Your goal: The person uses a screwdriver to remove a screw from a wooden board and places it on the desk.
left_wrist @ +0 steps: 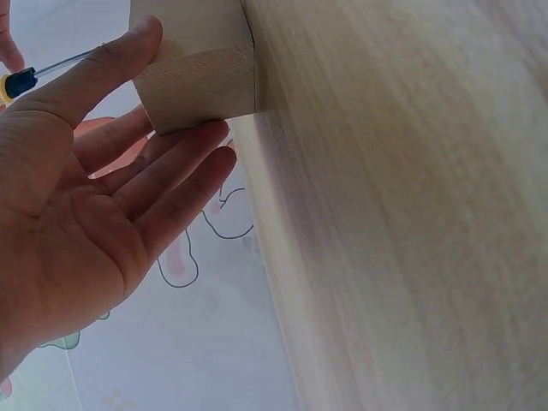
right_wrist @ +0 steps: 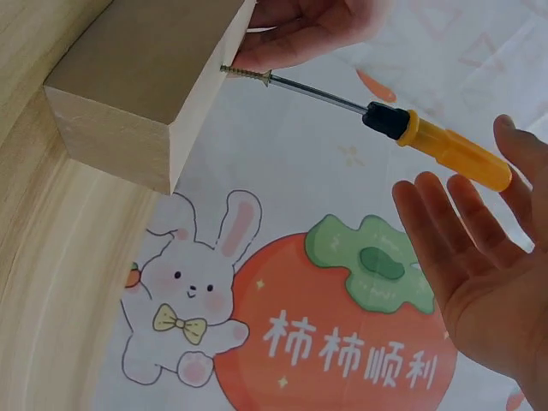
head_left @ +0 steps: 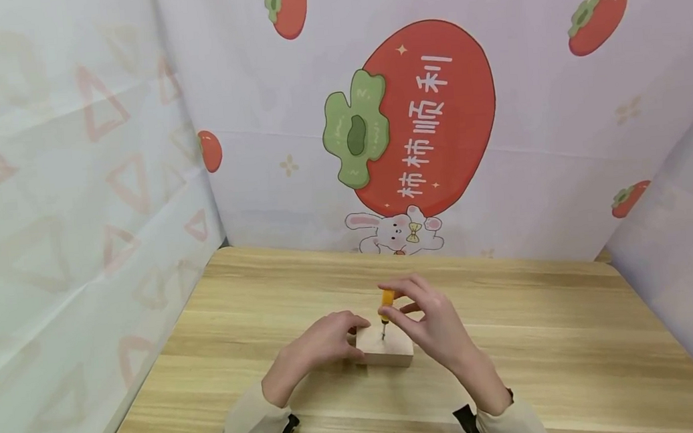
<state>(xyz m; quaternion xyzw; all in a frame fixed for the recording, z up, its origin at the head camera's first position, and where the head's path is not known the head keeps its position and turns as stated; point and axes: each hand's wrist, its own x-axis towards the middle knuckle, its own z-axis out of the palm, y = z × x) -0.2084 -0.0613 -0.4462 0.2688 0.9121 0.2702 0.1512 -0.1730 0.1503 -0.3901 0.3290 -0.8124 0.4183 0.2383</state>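
Note:
A pale wooden block (head_left: pixel 386 357) lies on the table in front of me. My left hand (head_left: pixel 325 339) grips its left end; in the left wrist view the thumb is on one face and the fingertips meet another side of the block (left_wrist: pixel 201 90). My right hand (head_left: pixel 432 318) pinches the yellow handle of a screwdriver (head_left: pixel 388 298) above the block. The right wrist view shows the screwdriver (right_wrist: pixel 454 152) with a black collar and metal shaft. Its tip meets the head of a screw (right_wrist: pixel 247 74), which stands in the block's top face with much of its thread exposed.
The wood-grain table (head_left: pixel 548 336) extends to both sides of the hands. Behind it hangs a printed cloth (head_left: pixel 261 202) with persimmons and a rabbit, and another cloth wall (head_left: pixel 79 195) stands at the left. Black straps (head_left: pixel 468 422) sit at both wrists.

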